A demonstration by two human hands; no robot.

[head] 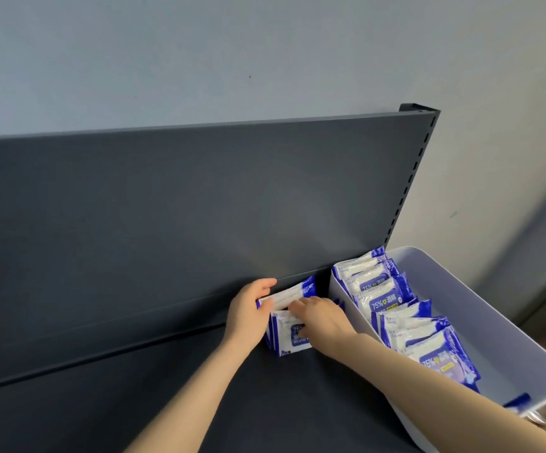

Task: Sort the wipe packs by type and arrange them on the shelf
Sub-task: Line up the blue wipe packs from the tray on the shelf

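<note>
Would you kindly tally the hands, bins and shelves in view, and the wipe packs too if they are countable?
Hands: 2, left hand and right hand
White bin: 1
Shelf: 1
Total: 4
The wipe packs overlap too much to count.

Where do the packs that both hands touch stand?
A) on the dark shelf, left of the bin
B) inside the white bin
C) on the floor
A: the left hand and right hand hold packs standing on the shelf, beside the bin.
</note>
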